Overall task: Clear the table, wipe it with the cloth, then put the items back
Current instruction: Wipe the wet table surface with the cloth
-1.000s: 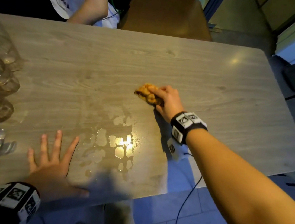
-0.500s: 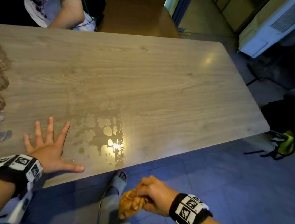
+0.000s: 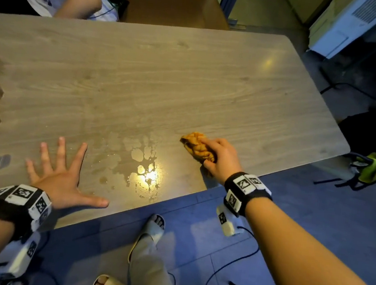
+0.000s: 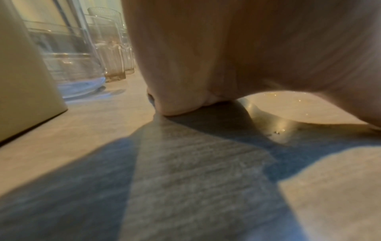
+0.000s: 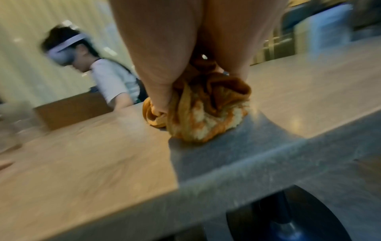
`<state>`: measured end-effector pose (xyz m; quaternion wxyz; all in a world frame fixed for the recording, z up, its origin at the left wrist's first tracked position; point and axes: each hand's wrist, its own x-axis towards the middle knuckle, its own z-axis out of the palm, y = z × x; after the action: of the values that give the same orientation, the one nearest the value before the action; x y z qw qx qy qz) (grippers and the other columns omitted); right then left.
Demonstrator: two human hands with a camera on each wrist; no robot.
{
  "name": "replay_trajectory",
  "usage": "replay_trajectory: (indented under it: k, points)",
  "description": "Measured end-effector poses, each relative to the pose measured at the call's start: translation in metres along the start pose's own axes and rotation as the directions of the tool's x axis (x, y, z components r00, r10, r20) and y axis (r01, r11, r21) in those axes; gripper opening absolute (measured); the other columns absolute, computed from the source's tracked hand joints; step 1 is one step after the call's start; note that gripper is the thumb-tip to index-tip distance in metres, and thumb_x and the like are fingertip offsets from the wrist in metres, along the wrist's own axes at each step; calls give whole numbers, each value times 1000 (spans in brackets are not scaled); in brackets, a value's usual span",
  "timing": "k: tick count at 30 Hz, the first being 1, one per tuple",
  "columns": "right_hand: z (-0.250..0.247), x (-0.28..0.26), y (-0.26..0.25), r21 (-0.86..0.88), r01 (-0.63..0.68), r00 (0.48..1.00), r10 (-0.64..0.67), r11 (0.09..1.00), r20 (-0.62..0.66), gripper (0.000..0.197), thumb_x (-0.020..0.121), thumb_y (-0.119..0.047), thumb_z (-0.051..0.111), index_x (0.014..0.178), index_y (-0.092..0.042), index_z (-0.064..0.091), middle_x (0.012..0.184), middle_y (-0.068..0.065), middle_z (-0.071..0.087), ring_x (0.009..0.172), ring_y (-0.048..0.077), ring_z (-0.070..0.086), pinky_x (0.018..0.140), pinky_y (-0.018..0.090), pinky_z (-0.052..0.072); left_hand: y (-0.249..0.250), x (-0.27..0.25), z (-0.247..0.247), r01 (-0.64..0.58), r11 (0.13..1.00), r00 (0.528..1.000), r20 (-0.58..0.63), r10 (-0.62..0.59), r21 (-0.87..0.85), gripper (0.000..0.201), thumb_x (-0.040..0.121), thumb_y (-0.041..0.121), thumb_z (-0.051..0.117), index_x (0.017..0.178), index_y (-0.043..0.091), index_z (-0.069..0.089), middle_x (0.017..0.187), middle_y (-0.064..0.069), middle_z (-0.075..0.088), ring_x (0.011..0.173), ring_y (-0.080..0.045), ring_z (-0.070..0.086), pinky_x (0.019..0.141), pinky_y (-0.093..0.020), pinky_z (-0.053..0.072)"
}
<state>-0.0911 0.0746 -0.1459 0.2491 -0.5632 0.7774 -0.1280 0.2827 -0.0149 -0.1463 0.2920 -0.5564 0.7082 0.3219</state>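
The step in hand is the wiping: the middle of the desk carries no items, and the glasses stand together at its 9 o'clock end. The right hand has its fingers curled around the bunched orange cloth and presses it on the desk, near the edge at about 5 o'clock. The left hand lies flat on the desk at about 7 o'clock, fingers spread wide and straight, holding nothing; I judge it only steadies the body.

Between both hands, near the 6 o'clock edge, there is a wet patch with small pools that shine under the lamp. The cloth is just beside it, at its 3 o'clock side, not yet on it.

The next move, in my opinion, calls for a sweep of the cloth toward 9 o'clock through the wet patch, with firm pressure, and probably several passes. The glasses should return only after the surface is dry
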Motion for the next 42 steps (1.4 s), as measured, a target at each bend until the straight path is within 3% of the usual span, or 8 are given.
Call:
replay_trajectory:
  k: [9,14,18,23,29,35,39,42]
  points:
    - [34,-112,-35,213,75,929,-146,974,339,56,81,-28,75,134,-32,57,105,-7,62,95,3,57,83,7,41,-4,-5,2,-53,998,998,-49,51,-45,161,24,106,54,137,48,-44,134,0,-66,128,-36,-55,109,-67,-23]
    - [11,-109,-70,568,13,938,-207,823,279,41,93,-24,65,133,-23,57,120,-5,69,112,6,63,100,29,49,-23,-12,9,-178,971,966,-215,142,-158,149,27,110,39,157,49,-2,162,3,-35,147,-24,-36,120,-55,-16]
    - [-10,-78,-101,707,-65,929,-215,704,300,33,98,-11,55,131,-17,55,123,3,66,111,9,62,99,27,49,-40,-14,12,-157,985,957,-259,134,-72,143,33,111,36,154,51,-13,159,-1,-40,147,-27,-36,121,-58,-11]
    - [22,-33,-112,92,111,947,-134,989,292,67,93,-54,53,151,-32,28,161,3,21,149,23,13,122,43,10,-54,-12,19,-76,997,973,-221,70,-20,144,33,113,29,143,48,-37,151,-6,-50,141,-32,-44,119,-61,-16]
    - [102,-29,-132,-308,377,918,-308,874,250,79,91,-67,35,155,-26,14,164,8,7,150,35,-2,118,59,12,-56,-7,17,-59,998,988,-139,63,38,152,30,112,35,135,44,-49,141,-7,-61,134,-37,-50,116,-65,-18]
    - [96,-36,-105,-124,797,593,-729,591,341,56,98,-35,52,149,-19,37,157,13,29,145,35,24,116,48,25,-58,-10,10,-80,995,994,-69,84,57,161,26,108,49,132,42,-52,132,-5,-68,129,-38,-55,112,-66,-21]
    - [71,3,-104,-376,420,902,-427,826,67,59,94,-49,52,146,-24,40,140,21,44,122,41,46,97,56,47,-57,-9,10,-74,995,995,-67,78,60,163,23,108,49,132,42,-53,132,-6,-68,129,-40,-54,114,-67,-19]
    - [77,4,-132,-273,153,982,-178,950,-69,70,89,-37,67,147,-16,34,122,14,44,109,29,45,85,39,49,-57,-9,10,-68,996,995,-72,72,65,163,24,107,50,132,41,-53,132,-6,-68,129,-40,-55,114,-67,-19]
